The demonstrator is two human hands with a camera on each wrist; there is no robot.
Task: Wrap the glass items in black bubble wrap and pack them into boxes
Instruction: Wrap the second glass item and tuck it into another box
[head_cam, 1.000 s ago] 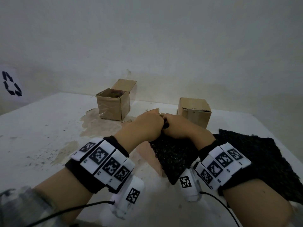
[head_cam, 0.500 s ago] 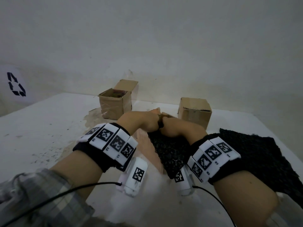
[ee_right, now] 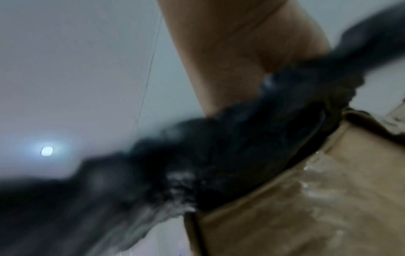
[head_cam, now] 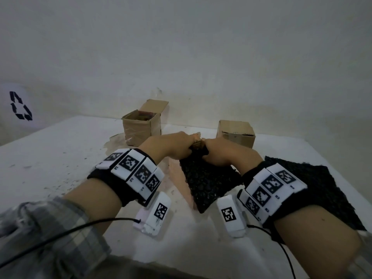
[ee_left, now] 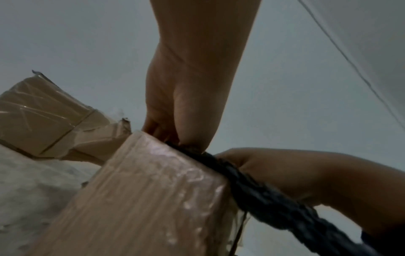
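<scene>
A taped cardboard box [head_cam: 174,174] stands mid-table, and a sheet of black bubble wrap [head_cam: 207,178] hangs from its top down the near side. Both hands meet at the top rim. My left hand [head_cam: 177,146] pinches the wrap at the rim with thumb and curled fingers. My right hand [head_cam: 218,153] grips the bunched wrap beside it. The left wrist view shows the left hand [ee_left: 175,121], the right hand [ee_left: 274,173], the wrap [ee_left: 252,187] and the box wall [ee_left: 142,199]. In the blurred right wrist view the wrap [ee_right: 219,155] lies over the box edge [ee_right: 306,207]. No glass shows.
An open box [head_cam: 138,127] with its flap up stands at the back left. A closed box [head_cam: 235,132] stands at the back right. Another black bubble wrap sheet [head_cam: 322,188] lies flat under my right forearm. The white table [head_cam: 50,158] is stained near the boxes.
Both hands stay joined at the box's top with the wrap. The wrists have risen and shifted forward a little; the wrap still hangs down the near side.
</scene>
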